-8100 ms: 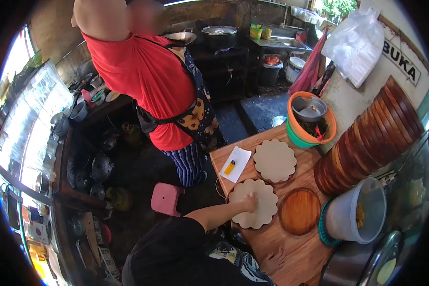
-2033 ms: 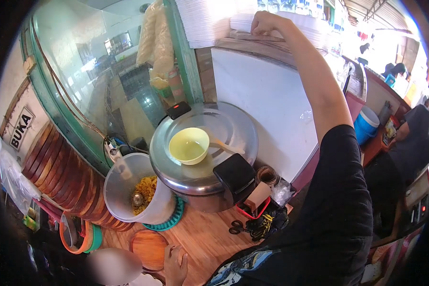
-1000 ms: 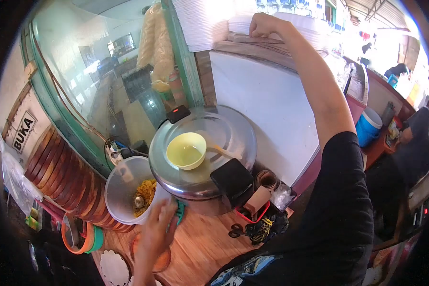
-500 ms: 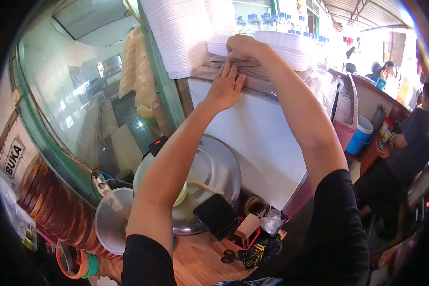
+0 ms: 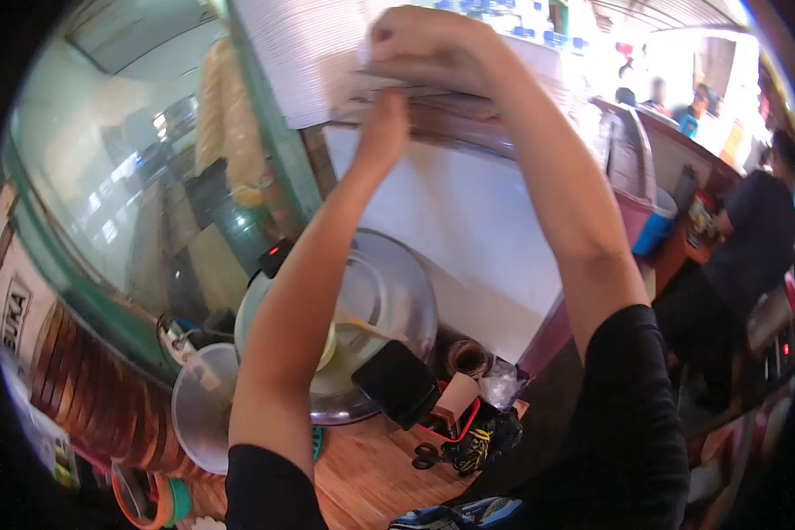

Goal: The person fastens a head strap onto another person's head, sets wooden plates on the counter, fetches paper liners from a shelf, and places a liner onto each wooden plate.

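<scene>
My right hand (image 5: 428,35) is closed, apparently on the edge of a brown paper sheet (image 5: 450,78), which is raised above the pile of brown paper (image 5: 464,128). Motion blurs that sheet and the fingertips. Just below, my left hand (image 5: 382,132) is at the left end of the pile, its fingers smeared and partly hidden. The pile lies on top of a white chest-like unit (image 5: 450,212). A tall stack of white foam boxes (image 5: 296,62) stands to the left of my hands.
Below my arms sits a large round metal lid (image 5: 397,291), with a black box (image 5: 397,384) in front. Scissors (image 5: 426,456) and a red basket (image 5: 459,424) are on the wooden table (image 5: 353,481). Stacked brown plates (image 5: 97,397) stand left. Another person (image 5: 751,221) is at right.
My right hand has moved up and left, and a brown sheet now lifts with it from the pile. My left hand has shifted left and turned. The view has tilted slightly.
</scene>
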